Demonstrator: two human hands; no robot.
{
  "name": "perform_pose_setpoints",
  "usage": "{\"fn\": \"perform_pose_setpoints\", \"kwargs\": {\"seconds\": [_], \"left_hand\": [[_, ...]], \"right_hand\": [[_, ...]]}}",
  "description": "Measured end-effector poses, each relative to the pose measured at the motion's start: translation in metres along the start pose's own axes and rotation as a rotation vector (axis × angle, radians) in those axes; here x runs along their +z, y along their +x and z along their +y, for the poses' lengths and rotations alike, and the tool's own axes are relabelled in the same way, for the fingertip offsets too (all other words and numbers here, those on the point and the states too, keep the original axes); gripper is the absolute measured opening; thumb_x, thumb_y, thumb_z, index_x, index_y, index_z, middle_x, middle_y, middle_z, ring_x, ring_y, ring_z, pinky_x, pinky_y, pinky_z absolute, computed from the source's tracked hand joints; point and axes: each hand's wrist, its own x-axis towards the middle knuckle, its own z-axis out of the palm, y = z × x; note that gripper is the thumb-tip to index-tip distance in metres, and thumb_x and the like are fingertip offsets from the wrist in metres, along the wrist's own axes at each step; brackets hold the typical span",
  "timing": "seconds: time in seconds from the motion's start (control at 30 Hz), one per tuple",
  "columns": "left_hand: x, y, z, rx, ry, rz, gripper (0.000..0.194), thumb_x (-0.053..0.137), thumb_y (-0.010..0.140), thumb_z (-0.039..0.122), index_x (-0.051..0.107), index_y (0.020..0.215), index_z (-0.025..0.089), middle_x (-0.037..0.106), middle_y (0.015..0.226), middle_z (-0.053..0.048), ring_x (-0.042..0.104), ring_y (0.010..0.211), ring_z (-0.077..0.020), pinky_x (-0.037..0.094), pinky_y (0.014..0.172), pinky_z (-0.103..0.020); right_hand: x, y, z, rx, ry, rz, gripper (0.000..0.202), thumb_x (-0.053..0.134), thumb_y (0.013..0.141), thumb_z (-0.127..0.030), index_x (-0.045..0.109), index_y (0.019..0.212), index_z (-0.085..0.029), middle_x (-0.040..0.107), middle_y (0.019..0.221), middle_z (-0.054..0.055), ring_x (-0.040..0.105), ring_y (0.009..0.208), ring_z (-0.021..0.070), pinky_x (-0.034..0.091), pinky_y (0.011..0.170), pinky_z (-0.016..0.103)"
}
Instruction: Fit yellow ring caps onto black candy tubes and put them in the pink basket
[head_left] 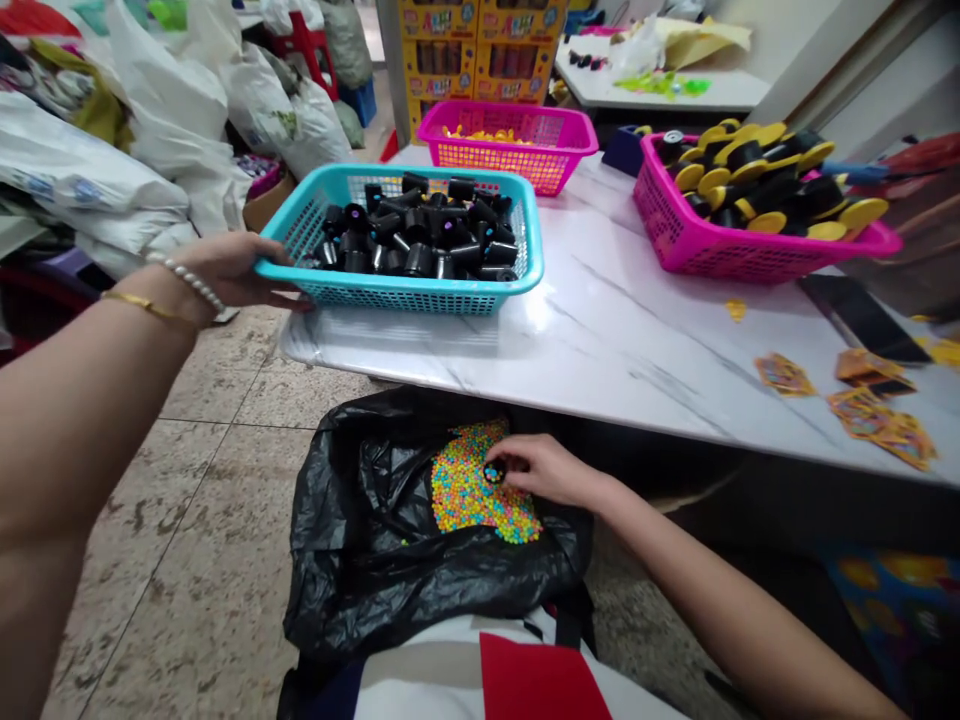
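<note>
My left hand [251, 270] grips the left rim of a turquoise basket [420, 297] at the table's edge. Many small black cups [420, 258] lie jumbled in that basket. Below the table, my right hand [544, 468] holds a small black cup [493, 470] with beads in its opening. It is down at a pile of multicoloured beads [469, 495], which lies in an open black plastic bag [352, 560] over my lap.
On the white marbled table [600, 340] are a pink basket [555, 165] of yellow pieces, a pink basket [712, 250] of black and yellow parts, a phone [862, 318] and orange cards [784, 373]. White sacks [172, 110] fill the left background.
</note>
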Motion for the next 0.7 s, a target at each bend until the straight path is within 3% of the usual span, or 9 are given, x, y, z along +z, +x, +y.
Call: {"fn": "perform_pose_setpoints", "kwargs": {"seconds": [0.07,0.17,0.27,0.37,0.47,0.57,0.7], "left_hand": [[0.001,-0.029,0.0,-0.181,-0.23,-0.046,0.034,0.046,0.081,0.001,0.048,0.115,-0.007,0.061,0.091,-0.007,0.062,0.089,-0.0193,0.044,0.089,-0.065],[0.004,-0.074,-0.003,-0.202,-0.38,0.04,0.037,0.05,0.081,0.01,0.052,0.117,0.002,0.061,0.11,-0.01,0.059,0.099,-0.0227,0.039,0.098,-0.067],[0.008,-0.111,-0.009,-0.213,-0.446,0.103,0.036,0.053,0.079,0.016,0.057,0.113,0.008,0.059,0.124,-0.009,0.055,0.11,-0.0273,0.038,0.103,-0.066],[0.009,-0.137,-0.012,-0.26,-0.488,0.197,0.037,0.056,0.075,0.02,0.061,0.111,0.014,0.06,0.126,-0.005,0.052,0.117,-0.0311,0.034,0.105,-0.068],[0.005,-0.148,-0.012,-0.301,-0.547,0.257,0.034,0.059,0.078,0.036,0.065,0.105,0.017,0.064,0.121,-0.006,0.053,0.116,-0.0368,0.037,0.1,-0.072],[-0.005,-0.141,-0.018,-0.335,-0.613,0.191,0.046,0.059,0.078,0.054,0.065,0.11,0.021,0.067,0.116,-0.007,0.055,0.112,-0.0426,0.044,0.086,-0.076],[-0.014,-0.117,-0.035,-0.398,-0.698,0.064,0.05,0.064,0.076,0.052,0.06,0.118,0.025,0.07,0.112,-0.008,0.06,0.107,-0.042,0.048,0.081,-0.074]], "right_hand": [[-0.005,-0.009,0.0,0.062,0.237,0.075,0.029,0.062,0.081,-0.018,0.064,0.111,-0.018,0.062,0.078,-0.001,0.059,0.07,0.0126,0.048,0.064,0.022],[-0.007,-0.019,-0.006,0.106,0.475,0.143,0.028,0.066,0.076,-0.018,0.067,0.105,-0.018,0.06,0.072,-0.002,0.057,0.066,0.0122,0.047,0.06,0.022],[-0.012,-0.024,-0.02,0.064,0.461,0.22,0.032,0.065,0.075,-0.015,0.066,0.107,-0.019,0.064,0.085,0.001,0.058,0.07,0.012,0.049,0.065,0.023],[-0.03,-0.029,-0.038,0.013,0.42,0.318,0.035,0.066,0.075,-0.013,0.065,0.109,-0.021,0.065,0.103,0.004,0.061,0.076,0.0126,0.051,0.07,0.025],[-0.06,-0.032,-0.047,-0.043,0.413,0.422,0.033,0.069,0.077,-0.02,0.063,0.11,-0.02,0.064,0.107,0.005,0.062,0.083,0.0147,0.052,0.071,0.026],[-0.094,-0.025,-0.038,-0.048,0.255,0.6,0.028,0.07,0.078,-0.027,0.065,0.105,-0.019,0.065,0.102,0.006,0.061,0.086,0.0166,0.051,0.069,0.026],[-0.141,0.003,0.001,0.191,-0.076,0.813,0.027,0.069,0.075,-0.032,0.069,0.099,-0.018,0.067,0.09,0.005,0.06,0.077,0.0166,0.047,0.067,0.028]]}}
